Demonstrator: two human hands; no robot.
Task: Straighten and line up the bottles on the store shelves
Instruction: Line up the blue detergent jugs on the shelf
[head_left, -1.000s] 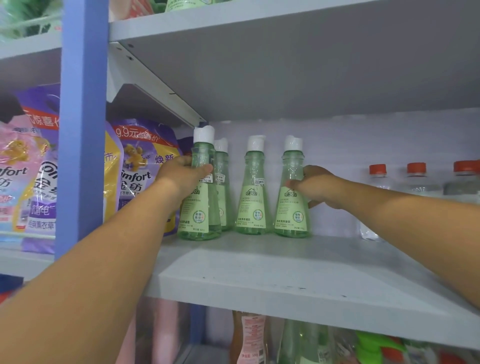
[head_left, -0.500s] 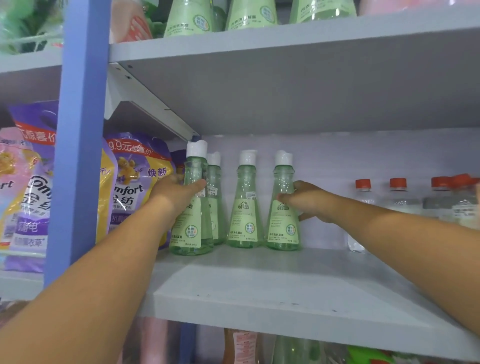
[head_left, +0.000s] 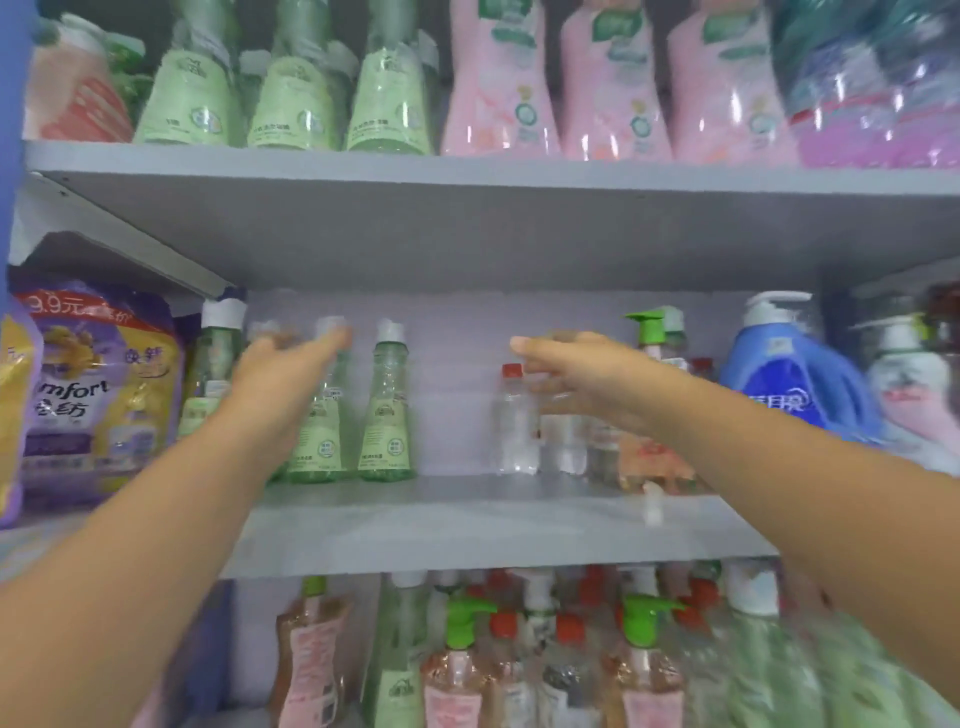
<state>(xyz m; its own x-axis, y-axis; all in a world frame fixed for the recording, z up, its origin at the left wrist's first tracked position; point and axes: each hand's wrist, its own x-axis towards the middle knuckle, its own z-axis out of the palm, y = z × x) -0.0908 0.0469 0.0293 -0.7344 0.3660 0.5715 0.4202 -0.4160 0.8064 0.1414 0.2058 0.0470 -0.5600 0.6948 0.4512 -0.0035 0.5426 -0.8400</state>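
Bare shelf (head_left: 457, 525) front lies below the open left hand (head_left: 280, 384) and open right hand (head_left: 576, 379).

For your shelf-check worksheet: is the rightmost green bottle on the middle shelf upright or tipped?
Upright. The green bottle stands with its base flat on the middle shelf, white cap straight above; neither hand touches it.

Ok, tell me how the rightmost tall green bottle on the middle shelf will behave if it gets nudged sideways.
The rightmost green bottle has a wide flared base and a narrow neck, so it will probably slide rather than tip if pushed low. A push near its white cap seems likelier to rock it. It looks like clear plastic with liquid inside, so probably fairly heavy and not fragile.
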